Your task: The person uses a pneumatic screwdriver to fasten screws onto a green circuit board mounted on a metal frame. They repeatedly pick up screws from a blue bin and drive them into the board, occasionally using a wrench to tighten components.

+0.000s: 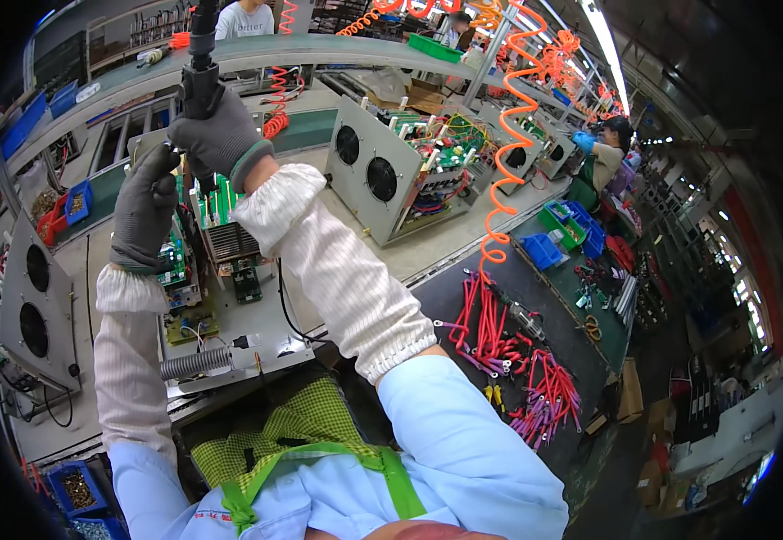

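A black powered screwdriver [199,67] hangs upright at the upper left of the frame, its tip down over an open chassis [229,315] holding green circuit boards [216,202].

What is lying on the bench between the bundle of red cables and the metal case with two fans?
In the head view, an orange coiled hose hangs between the red cables and the fan case.

A long factory hall — grey workbenches [463,238] in rows, a green shelf [319,49] overhead, orange coiled hoses [508,162] hanging, strip lights [606,45] along the ceiling, cardboard boxes [630,391] on the floor.
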Motion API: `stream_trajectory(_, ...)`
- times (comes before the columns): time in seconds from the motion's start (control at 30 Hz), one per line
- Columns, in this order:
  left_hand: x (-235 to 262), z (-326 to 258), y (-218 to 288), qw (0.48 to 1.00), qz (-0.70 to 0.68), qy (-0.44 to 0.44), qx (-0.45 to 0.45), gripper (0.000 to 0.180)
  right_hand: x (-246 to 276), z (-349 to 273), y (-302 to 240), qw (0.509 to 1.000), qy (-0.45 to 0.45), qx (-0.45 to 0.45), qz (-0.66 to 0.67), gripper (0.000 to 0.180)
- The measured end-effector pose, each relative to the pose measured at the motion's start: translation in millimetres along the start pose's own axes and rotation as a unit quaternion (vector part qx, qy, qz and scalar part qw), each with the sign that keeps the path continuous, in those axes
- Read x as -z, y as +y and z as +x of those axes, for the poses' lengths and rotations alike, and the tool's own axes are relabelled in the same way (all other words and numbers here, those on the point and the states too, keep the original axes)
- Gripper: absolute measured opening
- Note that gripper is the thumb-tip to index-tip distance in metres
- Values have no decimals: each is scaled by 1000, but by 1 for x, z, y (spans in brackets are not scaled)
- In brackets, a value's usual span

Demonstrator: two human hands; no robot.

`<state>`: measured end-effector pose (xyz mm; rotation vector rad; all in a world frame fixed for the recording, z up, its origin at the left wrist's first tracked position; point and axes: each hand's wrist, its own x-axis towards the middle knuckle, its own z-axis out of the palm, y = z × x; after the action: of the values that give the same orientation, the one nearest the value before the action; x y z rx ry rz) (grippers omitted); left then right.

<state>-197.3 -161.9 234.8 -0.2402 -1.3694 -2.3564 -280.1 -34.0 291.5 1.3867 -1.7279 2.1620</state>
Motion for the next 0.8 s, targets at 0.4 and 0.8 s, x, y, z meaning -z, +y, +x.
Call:
stream_trajectory(0.4,18,-6,6,798,508,-137,-293,42,-5,5,15,997,-18,60,43,31)
stream_trajectory(0.8,-14,-9,20,992,119,-33,-33,23,1,-10,-14,999,-10,-42,0,9)
